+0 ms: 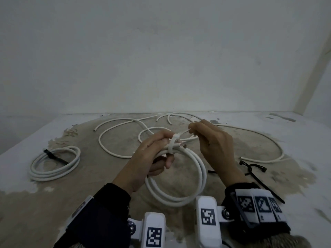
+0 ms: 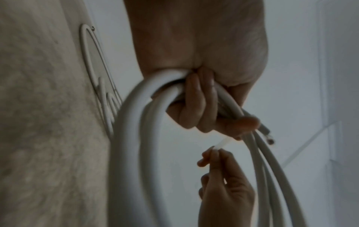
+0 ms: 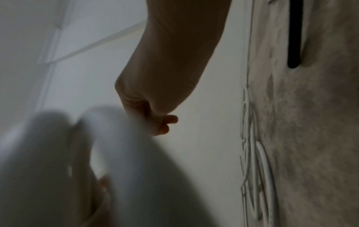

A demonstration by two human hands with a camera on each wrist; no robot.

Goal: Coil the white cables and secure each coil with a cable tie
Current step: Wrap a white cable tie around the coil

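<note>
My left hand [image 1: 157,154] grips a coil of white cable [image 1: 198,176] at its top, held above the floor. A white cable tie [image 1: 172,143] loops around the gathered strands right beside my left fingers. My right hand [image 1: 195,130] pinches the tie's thin tail [image 1: 184,132] up and to the right of the loop. In the left wrist view my left hand [image 2: 202,107] closes round the coil [image 2: 136,138], and my right hand [image 2: 211,153] pinches the tail [image 2: 221,143] below it. The right wrist view shows my right hand [image 3: 161,122] and a blurred coil [image 3: 116,153].
A tied coil [image 1: 53,165] with a black tie [image 1: 53,156] lies on the floor at left. Several loose white cables [image 1: 125,133] sprawl behind my hands. Black cable ties [image 1: 256,170] lie at right. A wall [image 1: 161,51] stands just beyond the cables.
</note>
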